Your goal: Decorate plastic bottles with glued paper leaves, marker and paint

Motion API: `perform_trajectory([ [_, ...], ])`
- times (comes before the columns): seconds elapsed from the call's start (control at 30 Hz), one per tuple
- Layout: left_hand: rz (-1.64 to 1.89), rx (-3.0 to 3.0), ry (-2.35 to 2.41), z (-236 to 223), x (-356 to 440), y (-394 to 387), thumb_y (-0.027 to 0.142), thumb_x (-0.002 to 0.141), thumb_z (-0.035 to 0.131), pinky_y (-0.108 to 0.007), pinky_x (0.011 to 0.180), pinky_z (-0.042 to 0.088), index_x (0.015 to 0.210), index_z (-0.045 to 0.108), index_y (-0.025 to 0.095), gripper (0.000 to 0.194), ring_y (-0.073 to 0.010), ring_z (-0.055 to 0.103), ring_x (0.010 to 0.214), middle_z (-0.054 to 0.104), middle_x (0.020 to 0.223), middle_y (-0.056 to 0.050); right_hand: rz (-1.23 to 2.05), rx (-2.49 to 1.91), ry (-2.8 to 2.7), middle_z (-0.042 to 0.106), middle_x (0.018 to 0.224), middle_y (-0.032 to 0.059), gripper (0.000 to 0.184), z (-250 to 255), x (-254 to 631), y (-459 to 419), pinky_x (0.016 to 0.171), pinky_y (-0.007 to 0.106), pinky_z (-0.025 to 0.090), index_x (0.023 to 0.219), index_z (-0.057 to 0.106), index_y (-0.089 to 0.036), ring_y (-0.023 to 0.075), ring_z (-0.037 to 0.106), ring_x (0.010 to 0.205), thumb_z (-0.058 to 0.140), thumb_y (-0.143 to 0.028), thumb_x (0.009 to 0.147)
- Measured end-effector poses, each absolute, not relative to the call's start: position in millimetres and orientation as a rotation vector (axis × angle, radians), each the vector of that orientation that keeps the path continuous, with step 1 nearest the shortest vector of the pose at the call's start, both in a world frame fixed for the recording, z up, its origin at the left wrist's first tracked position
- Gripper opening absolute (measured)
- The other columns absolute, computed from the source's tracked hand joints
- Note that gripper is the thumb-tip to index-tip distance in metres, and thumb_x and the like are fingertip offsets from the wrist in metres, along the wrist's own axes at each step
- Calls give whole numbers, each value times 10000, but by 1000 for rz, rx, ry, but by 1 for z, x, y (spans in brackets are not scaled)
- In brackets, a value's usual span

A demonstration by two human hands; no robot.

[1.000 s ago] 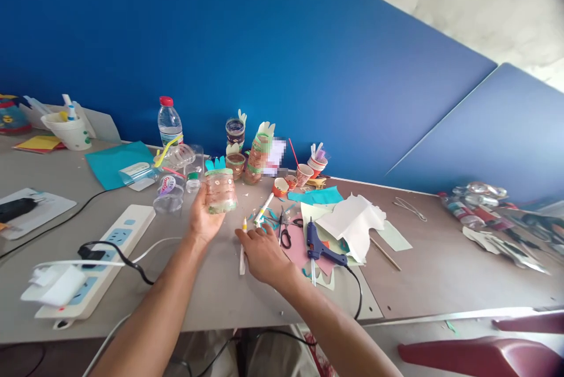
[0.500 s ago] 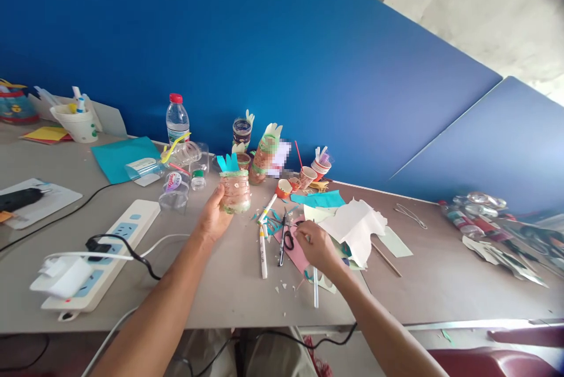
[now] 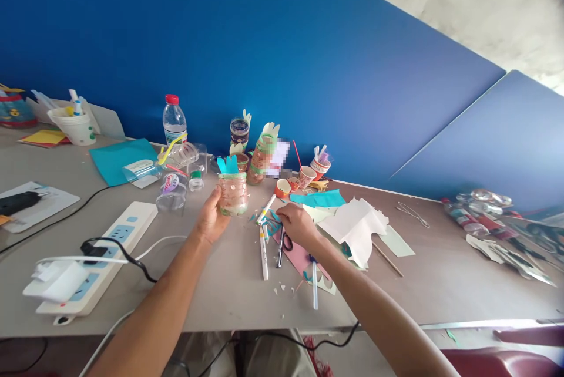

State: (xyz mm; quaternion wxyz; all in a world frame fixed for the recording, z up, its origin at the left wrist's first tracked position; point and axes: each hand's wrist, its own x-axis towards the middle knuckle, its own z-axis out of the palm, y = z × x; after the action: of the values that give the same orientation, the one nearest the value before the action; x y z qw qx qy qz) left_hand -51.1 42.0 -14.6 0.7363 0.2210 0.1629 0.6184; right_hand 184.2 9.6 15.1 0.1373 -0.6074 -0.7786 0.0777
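Partitions [image 3: 220, 60] in blue back a grey-brown desk [image 3: 211, 300] bearing one white power strip [image 3: 143, 212] and one red-capped bottle [image 3: 175, 118]. The left hand [image 3: 212, 219] closes around one decorated jar [image 3: 233, 196], near the desk's middle; the right hand [image 3: 299, 225] bends its fingers close by one pair of scissors [image 3: 288, 242], whether pinching anything cannot be told. Two white markers [image 3: 264, 255] lie right of the jar, its long axis near vertical, blue paper strips [image 3: 228, 164] pointing up.

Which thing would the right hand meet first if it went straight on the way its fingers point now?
Probably the slanted white marker, lying just ahead of the right hand. Depth is unclear from this one view, so the hand might pass above it instead.
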Motion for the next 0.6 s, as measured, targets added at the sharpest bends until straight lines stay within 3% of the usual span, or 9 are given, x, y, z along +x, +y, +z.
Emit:
perform_trajectory([
  [0.17, 1392, 465, 366, -20, -51, 45, 403, 940, 612, -288, 792, 591, 1130, 718, 161, 326, -205, 750, 909, 794, 982, -82, 159, -1827, -2303, 750, 1105, 127, 319, 11, 175, 36, 890, 337, 480, 1022, 770, -184, 238, 704, 968, 506, -63, 890],
  [0.33, 1379, 468, 359, -17, -51, 44, 411, 960, 580, -318, 836, 591, 1177, 706, 156, 358, -218, 744, 955, 790, 1015, -93, 195, -1862, -2258, 760, 1124, 109, 308, 13, 186, 40, 848, 298, 474, 1041, 750, -194, 221, 701, 972, 482, -102, 919],
  [0.6, 1375, 517, 412, -17, -47, 42, 408, 971, 562, -290, 817, 578, 1126, 722, 104, 376, -204, 730, 951, 780, 1048, -123, 388, -1988, -2184, 750, 803, 46, 283, 16, 224, -14, 630, 263, 449, 875, 744, -194, 180, 661, 697, 466, -148, 907],
])
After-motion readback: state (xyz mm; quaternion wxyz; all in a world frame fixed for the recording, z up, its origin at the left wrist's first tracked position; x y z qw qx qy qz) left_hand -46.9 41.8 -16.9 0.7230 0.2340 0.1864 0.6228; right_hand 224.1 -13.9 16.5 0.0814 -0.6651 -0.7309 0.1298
